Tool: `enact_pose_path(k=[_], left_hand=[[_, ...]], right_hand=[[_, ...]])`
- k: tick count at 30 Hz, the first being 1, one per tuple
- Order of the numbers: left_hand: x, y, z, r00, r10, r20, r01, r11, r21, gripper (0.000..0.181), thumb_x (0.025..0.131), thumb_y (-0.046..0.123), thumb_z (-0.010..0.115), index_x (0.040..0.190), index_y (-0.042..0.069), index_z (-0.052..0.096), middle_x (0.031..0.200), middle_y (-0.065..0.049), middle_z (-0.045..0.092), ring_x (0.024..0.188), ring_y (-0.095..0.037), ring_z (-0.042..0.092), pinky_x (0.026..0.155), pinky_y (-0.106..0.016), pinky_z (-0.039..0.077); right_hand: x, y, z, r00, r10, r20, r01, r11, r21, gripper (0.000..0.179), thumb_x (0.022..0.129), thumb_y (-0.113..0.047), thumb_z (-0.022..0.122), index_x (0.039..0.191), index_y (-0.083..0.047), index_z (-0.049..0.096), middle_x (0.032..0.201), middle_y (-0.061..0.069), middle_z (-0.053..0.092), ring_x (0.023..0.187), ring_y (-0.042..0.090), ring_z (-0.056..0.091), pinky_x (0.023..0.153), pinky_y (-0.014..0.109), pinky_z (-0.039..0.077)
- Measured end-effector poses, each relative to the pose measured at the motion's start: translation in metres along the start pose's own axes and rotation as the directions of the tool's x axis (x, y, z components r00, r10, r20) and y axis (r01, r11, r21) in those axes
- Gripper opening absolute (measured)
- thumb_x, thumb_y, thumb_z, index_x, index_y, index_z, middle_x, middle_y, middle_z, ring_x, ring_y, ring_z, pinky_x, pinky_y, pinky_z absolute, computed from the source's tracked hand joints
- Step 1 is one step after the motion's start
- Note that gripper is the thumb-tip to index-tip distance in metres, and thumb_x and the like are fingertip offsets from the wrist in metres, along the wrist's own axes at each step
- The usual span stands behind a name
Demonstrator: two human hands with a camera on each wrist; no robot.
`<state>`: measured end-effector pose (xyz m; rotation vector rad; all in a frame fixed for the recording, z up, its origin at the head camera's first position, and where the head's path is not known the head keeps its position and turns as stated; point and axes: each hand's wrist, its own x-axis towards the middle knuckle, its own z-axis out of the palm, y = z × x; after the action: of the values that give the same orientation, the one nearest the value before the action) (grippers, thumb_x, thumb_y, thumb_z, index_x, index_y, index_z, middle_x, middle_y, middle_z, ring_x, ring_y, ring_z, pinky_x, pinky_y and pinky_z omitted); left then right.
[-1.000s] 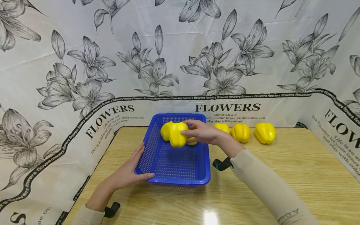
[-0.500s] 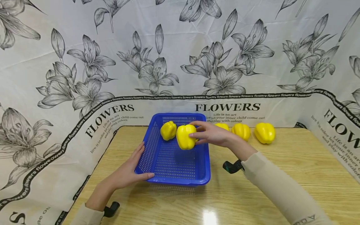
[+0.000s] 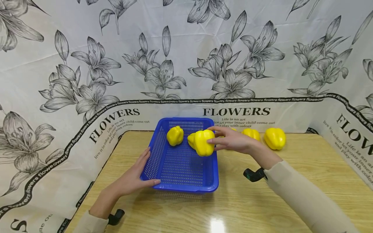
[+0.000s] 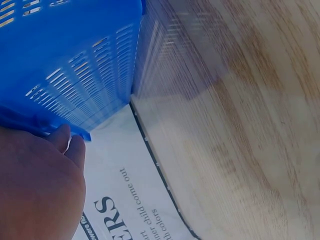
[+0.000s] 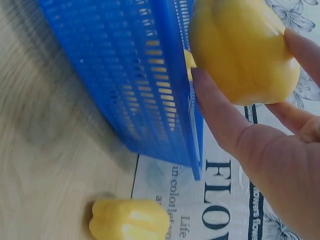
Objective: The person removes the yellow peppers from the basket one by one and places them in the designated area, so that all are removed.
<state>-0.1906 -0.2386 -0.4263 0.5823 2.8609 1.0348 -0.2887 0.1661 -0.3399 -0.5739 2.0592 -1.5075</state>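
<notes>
In the head view a blue plastic basket (image 3: 182, 171) stands on the table, its sides pierced with slots. My left hand (image 3: 131, 178) holds its near left corner, thumb over the front rim and fingers along the left rim. My right hand (image 3: 234, 140) pinches a yellow bell pepper (image 3: 204, 143) between thumb and fingers, above the basket's right side. Inside the basket lie one yellow bell pepper (image 3: 175, 136) at the back left and another yellow pepper (image 3: 191, 140), partly hidden behind the held one. The right wrist view shows the held pepper (image 5: 245, 55) next to the basket rim (image 5: 175, 75).
Right of the basket, yellow peppers stand along the back of the wooden table (image 3: 262, 194): one pepper (image 3: 275, 138) in full view, one pepper (image 3: 251, 133) partly covered, another mostly hidden behind my right hand. A flower-printed cloth (image 3: 186, 81) hangs behind.
My right hand has carried the held pepper to the right, from over the basket's middle to near its right rim. The left hand and basket have stayed put.
</notes>
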Motion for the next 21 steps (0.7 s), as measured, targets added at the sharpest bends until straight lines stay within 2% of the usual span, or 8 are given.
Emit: enact_pose_path(k=[3,11,21], left_hand=[[-0.001,0.000,0.000,1.000,-0.001,0.001,0.001,1.000,-0.004,0.118,0.083,0.064,0.075,0.167,0.019,0.003,0.173,0.000,-0.003,0.156,-0.037,0.012,0.116,-0.067,0.026],[-0.001,-0.001,0.001,1.000,0.005,-0.005,-0.005,1.000,-0.003,0.117,0.084,0.061,0.075,0.166,0.019,0.003,0.173,-0.001,-0.002,0.156,-0.037,0.012,0.117,-0.067,0.025],[0.000,0.000,0.001,1.000,0.004,0.002,-0.004,1.000,-0.014,0.117,0.084,0.062,0.075,0.167,0.020,0.003,0.173,0.000,-0.003,0.156,-0.036,0.011,0.117,-0.067,0.025]], right_hand=[[-0.005,0.002,-0.006,1.000,-0.003,0.004,0.003,1.000,0.012,0.066,0.101,-0.022,0.067,0.156,-0.008,0.035,0.153,0.031,0.032,0.122,0.037,0.061,0.101,0.049,0.054],[-0.017,0.009,-0.021,1.000,-0.002,-0.011,0.002,1.000,-0.005,0.071,0.100,-0.020,0.069,0.159,-0.007,0.032,0.148,0.032,0.035,0.120,0.034,0.061,0.098,0.049,0.055],[-0.042,0.022,-0.043,0.999,0.012,-0.048,-0.013,1.000,-0.017,0.070,0.100,-0.020,0.068,0.158,-0.003,0.032,0.146,0.034,0.034,0.114,0.033,0.062,0.095,0.047,0.057]])
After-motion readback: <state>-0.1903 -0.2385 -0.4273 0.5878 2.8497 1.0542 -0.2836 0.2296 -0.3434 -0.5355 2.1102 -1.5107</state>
